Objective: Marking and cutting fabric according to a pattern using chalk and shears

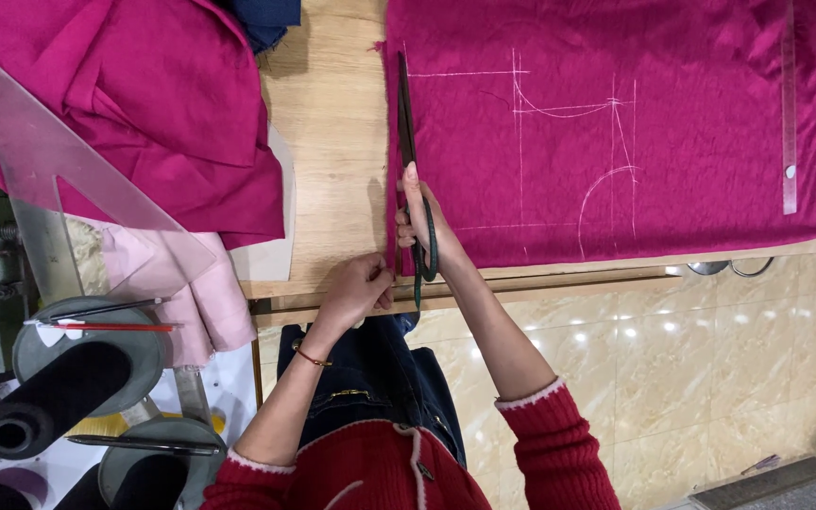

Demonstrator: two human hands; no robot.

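1. Far to the left of my fingers I see a black thread spool [44,401] lying on a grey round stand, with a red pencil [110,327] resting just above it.
2. Above those, still well left of both hands, a clear plastic triangle ruler [68,165] lies tilted across a loose heap of magenta cloth [162,104], and a pale pink cloth [195,293] hangs below that heap.
3. My left hand [356,288] sits at the near edge of the wooden table [332,142]. Its fingers are curled in narrow, and the fingertips pinch the bottom corner of the magenta fabric [710,123] that lies spread flat on the table.
4. Just right of those fingers, nearly touching them, my right hand [424,231] grips the dark scissors [408,142]. The fingers pass through the loop handles and close around them; the index finger lies stretched along the top.
5. The scissor blades run straight away from my right fingertips along the left edge of the spread fabric. I cannot tell whether the blades are parted or together.
6. To the right of my right fingers, white chalk lines [569,142] mark straight and curved shapes on the fabric.
7. Well to the right of both hands, a long clear ruler [789,113] lies upright on the fabric near its far edge.
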